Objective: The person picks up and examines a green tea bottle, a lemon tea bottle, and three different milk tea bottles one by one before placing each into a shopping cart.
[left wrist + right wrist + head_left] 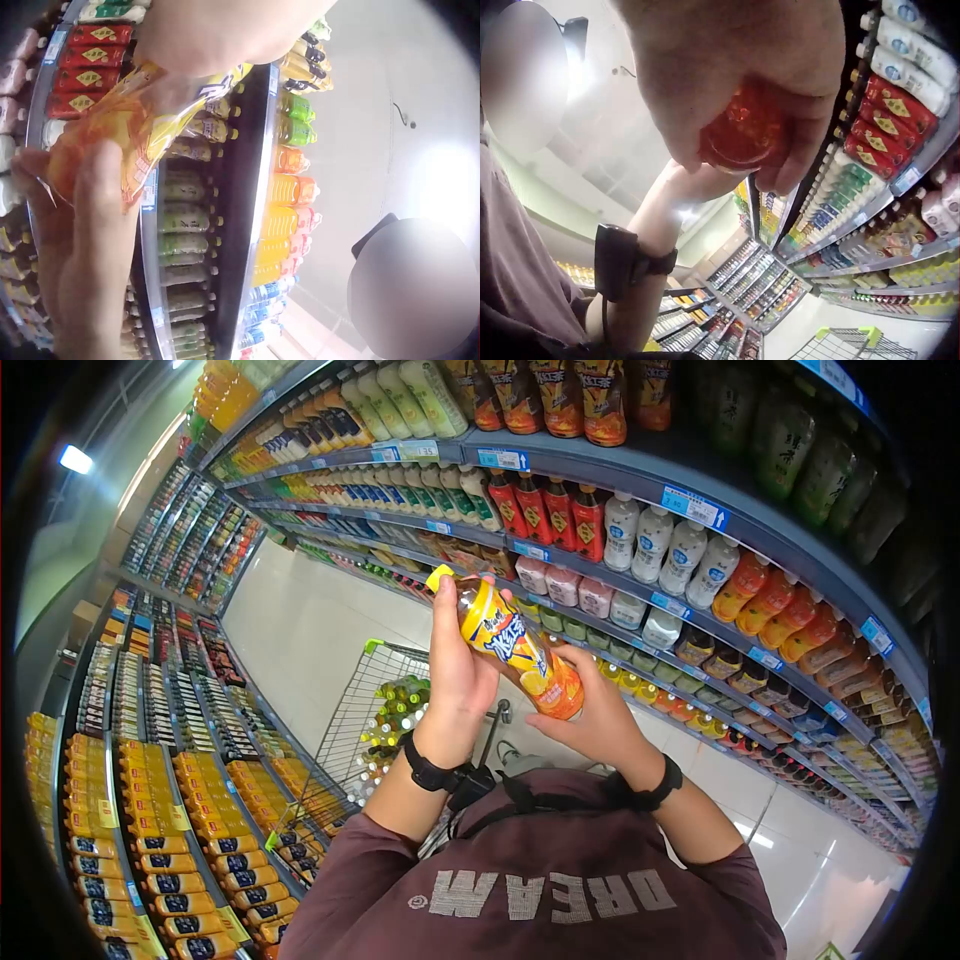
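An iced tea bottle (515, 645) with a yellow cap and a yellow-and-orange label is tilted in front of the chest, label facing up. The left hand (462, 665) grips its upper part, with the thumb lying along the neck by the cap. Around the base end curls the right hand (605, 718), thumb on the near side. In the left wrist view the bottle (112, 146) spans between both hands, partly covered by the left palm. The right wrist view shows its reddish base (742, 139) between the right hand's fingers.
A wire shopping cart (345, 705) stands ahead to the left, with several green bottles (400, 710) seen through it. Long drink shelves (600, 455) run along the right. Lower racks of yellow bottles (150, 830) line the left. A tiled aisle floor (285, 620) lies between.
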A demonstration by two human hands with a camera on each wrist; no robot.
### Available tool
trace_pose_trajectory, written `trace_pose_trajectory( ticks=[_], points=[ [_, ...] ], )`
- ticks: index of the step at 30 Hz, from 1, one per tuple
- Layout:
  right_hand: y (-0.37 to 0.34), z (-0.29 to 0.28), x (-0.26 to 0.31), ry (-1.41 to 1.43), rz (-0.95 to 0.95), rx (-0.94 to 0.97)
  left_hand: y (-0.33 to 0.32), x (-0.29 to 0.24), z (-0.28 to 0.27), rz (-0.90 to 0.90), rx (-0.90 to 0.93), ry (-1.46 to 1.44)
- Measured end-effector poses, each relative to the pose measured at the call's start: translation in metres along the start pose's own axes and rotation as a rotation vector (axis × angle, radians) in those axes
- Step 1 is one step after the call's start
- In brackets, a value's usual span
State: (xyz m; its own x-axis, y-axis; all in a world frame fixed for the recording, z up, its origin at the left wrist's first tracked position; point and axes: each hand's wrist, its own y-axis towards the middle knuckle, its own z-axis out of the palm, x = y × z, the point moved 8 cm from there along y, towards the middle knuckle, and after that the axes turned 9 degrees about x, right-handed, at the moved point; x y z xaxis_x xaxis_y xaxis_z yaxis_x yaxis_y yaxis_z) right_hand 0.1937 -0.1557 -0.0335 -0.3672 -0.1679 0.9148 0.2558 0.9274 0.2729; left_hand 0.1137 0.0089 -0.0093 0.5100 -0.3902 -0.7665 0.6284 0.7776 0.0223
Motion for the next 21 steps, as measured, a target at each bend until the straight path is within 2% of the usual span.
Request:
trace_pose_trajectory(
  ticks=[2,3,5,7,8,9,12,13,15,17,19,20,21],
  points=[
    [-0.004,-0.004,0.000,-0.104,0.032,-0.022,-0.002,0.002,0.006,-0.049,0.085,-0.030],
    [-0.004,-0.002,-0.003,-0.043,0.008,0.021,-0.003,0.002,0.005,-0.054,0.086,-0.039],
    [-0.002,-0.002,-0.002,0.011,-0.023,0.056,0.000,-0.004,0.013,-0.069,0.206,-0.046],
    [-0.007,0.026,-0.017,0.835,0.286,0.300,0.005,-0.008,0.005,-0.085,0.237,-0.096],
    [-0.004,0.029,-0.004,0.913,0.187,0.373,0.004,-0.010,0.008,-0.099,0.325,-0.171],
    [-0.003,0.031,-0.002,0.900,0.188,0.372,0.003,-0.012,0.009,-0.111,0.414,-0.247],
    [-0.004,0.063,-0.001,1.204,0.263,0.628,0.008,-0.018,0.003,-0.112,0.523,-0.358],
    [-0.001,0.066,-0.003,1.191,0.266,0.628,0.008,-0.022,0.005,-0.114,0.582,-0.448],
    [0.004,0.077,0.009,1.553,0.314,0.728,0.011,-0.029,0.008,-0.101,0.605,-0.494],
    [0.013,0.086,0.013,1.529,0.325,0.771,0.014,-0.038,0.009,-0.083,0.521,-0.437],
    [0.018,0.098,0.011,1.354,0.382,0.782,0.022,-0.044,-0.004,-0.090,0.472,-0.450],
    [0.020,0.104,0.011,1.353,0.394,0.767,0.031,-0.045,-0.020,-0.107,0.451,-0.474],
    [0.023,0.108,0.004,1.233,0.426,0.707,0.035,-0.046,-0.029,-0.127,0.430,-0.498]
  ],
)
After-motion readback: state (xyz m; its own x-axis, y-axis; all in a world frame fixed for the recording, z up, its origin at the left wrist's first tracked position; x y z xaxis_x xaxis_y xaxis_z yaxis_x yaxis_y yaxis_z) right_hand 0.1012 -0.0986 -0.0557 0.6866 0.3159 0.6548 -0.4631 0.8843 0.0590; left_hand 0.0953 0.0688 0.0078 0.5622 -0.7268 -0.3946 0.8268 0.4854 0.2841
